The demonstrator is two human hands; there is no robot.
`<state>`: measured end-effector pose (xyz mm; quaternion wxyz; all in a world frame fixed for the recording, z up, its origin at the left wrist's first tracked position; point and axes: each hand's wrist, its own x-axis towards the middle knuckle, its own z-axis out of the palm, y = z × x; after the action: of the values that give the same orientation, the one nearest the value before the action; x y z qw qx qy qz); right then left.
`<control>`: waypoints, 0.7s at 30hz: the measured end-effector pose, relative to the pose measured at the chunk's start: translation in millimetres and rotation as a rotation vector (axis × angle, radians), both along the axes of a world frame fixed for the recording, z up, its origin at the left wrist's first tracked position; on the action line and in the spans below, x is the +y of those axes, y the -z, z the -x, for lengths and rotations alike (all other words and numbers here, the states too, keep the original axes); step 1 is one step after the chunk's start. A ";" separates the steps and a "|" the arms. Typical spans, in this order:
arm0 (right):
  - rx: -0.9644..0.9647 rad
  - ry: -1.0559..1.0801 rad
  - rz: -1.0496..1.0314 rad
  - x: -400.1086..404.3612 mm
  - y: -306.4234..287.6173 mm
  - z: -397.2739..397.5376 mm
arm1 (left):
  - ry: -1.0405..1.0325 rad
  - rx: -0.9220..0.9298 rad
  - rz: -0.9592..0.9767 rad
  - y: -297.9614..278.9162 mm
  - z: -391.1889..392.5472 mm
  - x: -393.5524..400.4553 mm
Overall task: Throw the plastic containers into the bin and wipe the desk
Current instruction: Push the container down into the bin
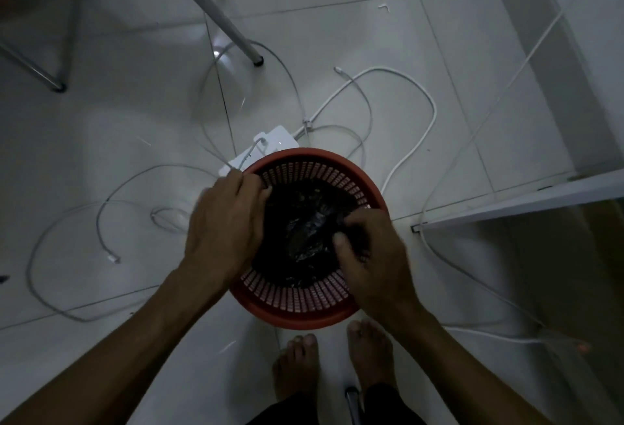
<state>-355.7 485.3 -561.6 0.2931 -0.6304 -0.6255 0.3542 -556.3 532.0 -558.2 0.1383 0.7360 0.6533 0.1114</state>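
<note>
A round red bin [297,308] with slotted walls stands on the white tiled floor just in front of my bare feet. A crumpled black plastic bag [304,222] lies inside it. My left hand [226,222] is at the bin's left rim, its fingers closed on the bag's edge there. My right hand [368,252] is at the right rim, pinching the black plastic between thumb and fingers. No plastic containers can be made out, and the desk top is out of view.
A white power adapter [266,147] lies right behind the bin among several loose white cables [415,140] spread over the floor. A metal desk leg [229,26] stands farther back, another leg [40,69] at left. A white shelf edge [520,205] juts in from the right.
</note>
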 end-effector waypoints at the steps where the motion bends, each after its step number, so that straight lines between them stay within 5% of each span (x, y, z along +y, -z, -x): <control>1: -0.048 -0.088 -0.015 -2.4 4.6 3.2 | -0.027 -0.134 0.039 -0.3 -5.0 -1.3; 4: -0.344 -0.252 -0.158 2.6 20.4 13.4 | -0.103 -0.436 0.122 4.1 -15.4 -4.9; 10: -0.663 -0.324 -0.153 35.7 41.4 31.5 | -0.241 -0.549 0.125 9.8 -9.7 -5.2; 15: -0.606 -0.372 0.055 46.8 40.5 39.7 | -0.060 -0.372 0.097 15.1 -12.5 -11.6; 21: -0.476 -0.317 0.039 43.9 35.4 30.5 | 0.315 -0.069 0.419 45.6 -17.8 -23.9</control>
<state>-386.2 529.3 -597.0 0.0667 -0.5959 -0.7604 0.2495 -538.4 508.1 -603.8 0.3256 0.7797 0.5343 -0.0241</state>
